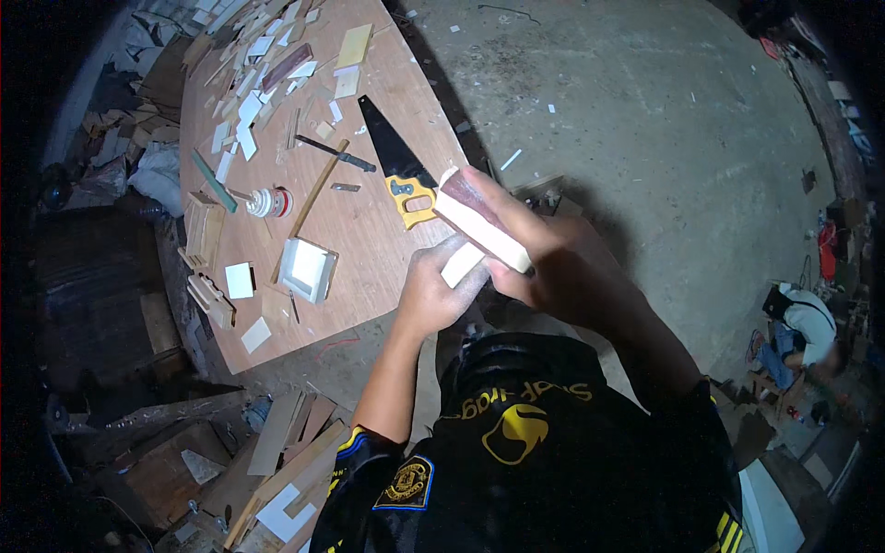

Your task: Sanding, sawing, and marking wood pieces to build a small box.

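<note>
My right hand [544, 253] grips a long rectangular block [479, 221] with pale sides and a dark reddish top face, held tilted in front of my chest. My left hand [433, 295] is closed around a small pale wooden piece [461, 265], which touches the underside of the block. Both hands hover just off the near right edge of a plywood worktable [369, 230]. A handsaw [396, 157] with a black blade and yellow handle lies on the table right behind my hands.
Many small white and wooden offcuts litter the table, plus a small open white box frame [309, 269], a tape roll [272, 201] and long sticks. Scrap boards pile on the floor at lower left. A person [797, 332] crouches on the concrete floor at far right.
</note>
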`<act>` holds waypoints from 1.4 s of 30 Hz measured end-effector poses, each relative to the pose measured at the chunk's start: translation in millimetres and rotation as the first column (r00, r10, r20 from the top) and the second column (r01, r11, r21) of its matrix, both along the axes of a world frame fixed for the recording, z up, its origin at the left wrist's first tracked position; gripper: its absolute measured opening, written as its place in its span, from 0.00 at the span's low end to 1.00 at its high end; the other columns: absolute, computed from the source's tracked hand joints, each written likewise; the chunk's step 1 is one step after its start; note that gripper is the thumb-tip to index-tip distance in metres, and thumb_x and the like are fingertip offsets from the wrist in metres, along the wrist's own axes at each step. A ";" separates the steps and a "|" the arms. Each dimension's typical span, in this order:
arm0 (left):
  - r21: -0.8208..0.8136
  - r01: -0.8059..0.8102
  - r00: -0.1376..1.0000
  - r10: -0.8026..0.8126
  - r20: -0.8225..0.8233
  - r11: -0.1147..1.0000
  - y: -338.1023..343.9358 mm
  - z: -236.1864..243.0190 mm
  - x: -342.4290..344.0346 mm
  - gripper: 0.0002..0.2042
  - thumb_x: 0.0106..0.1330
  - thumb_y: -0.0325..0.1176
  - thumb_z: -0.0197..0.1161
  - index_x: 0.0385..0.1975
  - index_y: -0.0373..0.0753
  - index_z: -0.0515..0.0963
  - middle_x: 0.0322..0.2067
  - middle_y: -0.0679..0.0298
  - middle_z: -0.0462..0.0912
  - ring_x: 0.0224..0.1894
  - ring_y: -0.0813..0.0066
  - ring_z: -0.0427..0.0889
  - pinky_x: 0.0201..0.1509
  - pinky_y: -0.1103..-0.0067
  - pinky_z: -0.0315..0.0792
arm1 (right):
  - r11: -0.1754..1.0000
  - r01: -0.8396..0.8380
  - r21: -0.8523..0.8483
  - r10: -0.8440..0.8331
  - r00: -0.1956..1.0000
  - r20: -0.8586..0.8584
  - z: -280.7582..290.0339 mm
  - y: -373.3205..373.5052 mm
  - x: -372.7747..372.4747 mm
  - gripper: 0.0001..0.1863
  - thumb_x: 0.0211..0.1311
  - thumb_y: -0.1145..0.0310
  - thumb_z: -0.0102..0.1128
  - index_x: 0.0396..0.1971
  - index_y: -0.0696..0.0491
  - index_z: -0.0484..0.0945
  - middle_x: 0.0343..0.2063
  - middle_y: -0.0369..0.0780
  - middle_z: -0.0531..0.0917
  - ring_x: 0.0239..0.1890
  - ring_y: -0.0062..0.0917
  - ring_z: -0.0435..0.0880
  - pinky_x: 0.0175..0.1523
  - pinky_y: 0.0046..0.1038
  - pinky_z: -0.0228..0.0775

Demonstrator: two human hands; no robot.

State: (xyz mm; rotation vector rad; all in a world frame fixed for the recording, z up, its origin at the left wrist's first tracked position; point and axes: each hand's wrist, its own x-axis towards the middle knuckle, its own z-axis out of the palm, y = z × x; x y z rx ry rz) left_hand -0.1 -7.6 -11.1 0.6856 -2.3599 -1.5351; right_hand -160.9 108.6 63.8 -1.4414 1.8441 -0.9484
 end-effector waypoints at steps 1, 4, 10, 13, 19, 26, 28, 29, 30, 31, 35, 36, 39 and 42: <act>0.218 -0.098 0.995 0.094 0.029 0.971 1.0 -7.7 1.3 0.13 0.60 0.31 0.65 0.43 0.33 0.80 0.34 0.51 0.85 0.36 0.63 0.85 0.43 0.72 0.75 | 1.000 0.003 0.000 -0.003 1.000 -0.001 -4.2 1.8 0.0 0.43 0.52 0.76 0.66 0.69 0.50 0.58 0.47 0.50 0.82 0.41 0.38 0.86 0.47 0.32 0.78; 0.200 -0.101 0.992 0.084 0.091 0.975 0.4 -10.0 -1.3 0.13 0.59 0.31 0.66 0.43 0.33 0.80 0.33 0.52 0.85 0.35 0.64 0.86 0.42 0.73 0.75 | 0.977 0.037 -0.212 -0.052 0.997 -0.064 -13.3 7.3 1.5 0.43 0.51 0.76 0.66 0.69 0.50 0.59 0.46 0.50 0.83 0.38 0.37 0.86 0.46 0.32 0.78; 0.013 -0.018 1.000 0.018 0.012 1.000 -3.3 -1.9 -1.5 0.13 0.59 0.31 0.66 0.43 0.33 0.80 0.33 0.51 0.85 0.36 0.63 0.85 0.42 0.73 0.75 | 0.988 0.006 -0.157 -0.017 0.997 -0.071 -5.2 11.9 -2.0 0.43 0.52 0.75 0.66 0.70 0.50 0.57 0.41 0.51 0.84 0.35 0.38 0.87 0.43 0.32 0.79; 0.092 -0.029 0.998 0.024 0.052 0.995 1.4 4.1 -7.6 0.12 0.60 0.30 0.66 0.42 0.33 0.80 0.34 0.51 0.85 0.36 0.63 0.86 0.42 0.73 0.76 | 0.992 0.013 -0.124 -0.018 0.999 -0.042 -7.6 11.8 -3.8 0.44 0.52 0.75 0.66 0.70 0.51 0.57 0.41 0.51 0.84 0.35 0.37 0.87 0.44 0.32 0.79; 0.153 -0.061 0.995 0.048 0.086 0.986 -4.3 -11.6 -0.5 0.13 0.60 0.31 0.66 0.42 0.32 0.80 0.34 0.52 0.85 0.35 0.65 0.85 0.42 0.73 0.76 | 1.000 0.010 0.027 -0.009 0.999 -0.040 -6.2 14.1 -1.7 0.44 0.52 0.75 0.66 0.70 0.51 0.56 0.42 0.52 0.83 0.37 0.39 0.86 0.44 0.32 0.79; 0.150 -0.048 0.999 0.046 0.020 0.988 -3.4 1.8 -1.5 0.12 0.61 0.29 0.64 0.43 0.31 0.79 0.32 0.55 0.86 0.34 0.73 0.84 0.40 0.75 0.75 | 1.000 0.022 0.001 -0.022 0.996 0.087 -7.2 16.6 1.4 0.43 0.54 0.75 0.65 0.70 0.51 0.56 0.43 0.52 0.83 0.38 0.38 0.87 0.45 0.34 0.79; 0.298 -0.147 0.980 0.098 0.174 0.943 0.3 -0.4 0.0 0.13 0.61 0.30 0.65 0.43 0.31 0.79 0.32 0.55 0.86 0.35 0.73 0.84 0.40 0.75 0.76 | 0.997 0.052 -0.054 -0.051 0.999 0.004 -11.2 18.1 3.3 0.42 0.54 0.75 0.65 0.70 0.51 0.57 0.45 0.52 0.83 0.41 0.37 0.86 0.48 0.33 0.78; 0.168 -0.058 0.992 0.038 0.119 0.984 5.1 6.5 -2.7 0.13 0.60 0.30 0.65 0.43 0.31 0.79 0.31 0.56 0.86 0.34 0.73 0.84 0.41 0.75 0.76 | 0.996 0.063 -0.069 -0.062 0.998 0.007 -10.9 18.3 2.1 0.41 0.54 0.75 0.64 0.70 0.51 0.57 0.47 0.53 0.81 0.44 0.39 0.85 0.51 0.34 0.77; 0.172 -0.054 0.992 0.034 0.118 0.984 6.7 3.5 -1.7 0.13 0.60 0.30 0.65 0.43 0.31 0.79 0.31 0.56 0.86 0.34 0.73 0.84 0.41 0.75 0.76 | 0.996 0.066 -0.065 -0.066 0.998 0.005 -9.2 17.5 2.3 0.41 0.54 0.75 0.64 0.70 0.51 0.57 0.47 0.53 0.81 0.44 0.39 0.85 0.51 0.34 0.77; 0.081 -0.028 0.999 0.026 0.029 0.996 7.6 -2.7 0.0 0.13 0.60 0.29 0.65 0.43 0.31 0.79 0.32 0.55 0.86 0.34 0.71 0.85 0.41 0.75 0.76 | 0.999 0.052 0.008 -0.052 0.998 0.018 -6.4 16.0 3.5 0.41 0.54 0.75 0.64 0.70 0.51 0.57 0.49 0.54 0.80 0.45 0.39 0.85 0.52 0.34 0.76; 0.110 -0.073 0.997 0.071 0.023 0.991 4.4 -4.9 0.2 0.13 0.58 0.29 0.65 0.42 0.32 0.79 0.35 0.51 0.85 0.38 0.60 0.86 0.43 0.72 0.76 | 0.990 0.079 -0.116 -0.076 0.997 0.031 -11.3 20.4 9.7 0.42 0.53 0.76 0.63 0.70 0.52 0.57 0.51 0.54 0.79 0.46 0.41 0.84 0.53 0.34 0.76; 0.145 -0.089 0.994 0.079 0.075 0.985 5.7 -3.6 -0.4 0.13 0.58 0.29 0.65 0.42 0.32 0.79 0.35 0.51 0.85 0.39 0.59 0.86 0.44 0.72 0.76 | 0.990 0.077 -0.117 -0.074 0.997 0.031 -10.3 18.7 8.7 0.42 0.53 0.76 0.63 0.70 0.52 0.57 0.51 0.54 0.79 0.46 0.41 0.84 0.53 0.34 0.76; -0.070 0.021 0.999 -0.025 -0.045 0.997 8.7 -1.7 1.7 0.13 0.59 0.29 0.65 0.41 0.32 0.79 0.33 0.52 0.85 0.37 0.64 0.86 0.42 0.72 0.76 | 0.998 0.058 -0.022 -0.058 0.998 0.030 -5.9 17.8 6.0 0.42 0.53 0.77 0.63 0.70 0.53 0.57 0.52 0.53 0.79 0.46 0.40 0.84 0.52 0.34 0.76; 0.151 -0.123 0.992 0.121 0.022 0.981 5.5 -7.7 0.9 0.13 0.58 0.29 0.65 0.41 0.32 0.79 0.33 0.49 0.84 0.37 0.58 0.86 0.42 0.72 0.76 | 0.998 0.048 -0.048 -0.046 0.998 0.040 -10.5 17.8 10.0 0.42 0.53 0.77 0.63 0.70 0.53 0.56 0.52 0.53 0.79 0.48 0.39 0.84 0.53 0.33 0.76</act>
